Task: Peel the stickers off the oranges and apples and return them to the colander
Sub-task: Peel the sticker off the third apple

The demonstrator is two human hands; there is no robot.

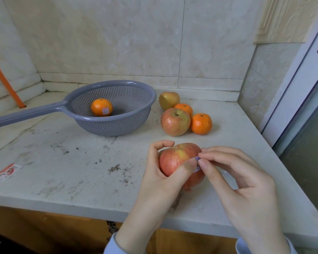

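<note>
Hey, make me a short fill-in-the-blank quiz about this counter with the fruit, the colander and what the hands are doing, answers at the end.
1. The grey colander holds one ____.
2. The left hand holds a red ____.
3. The right hand pinches a purple ____ on that fruit.
4. The counter has ____ oranges right of the colander.

Answers: orange; apple; sticker; two

A single wide-angle view from the person's head looks forward and down onto a pale stone countertop (81, 171). Both hands sit close at lower right, while a grey colander (116, 129) and the tiled wall corner (39, 74) lie farther back.
</note>
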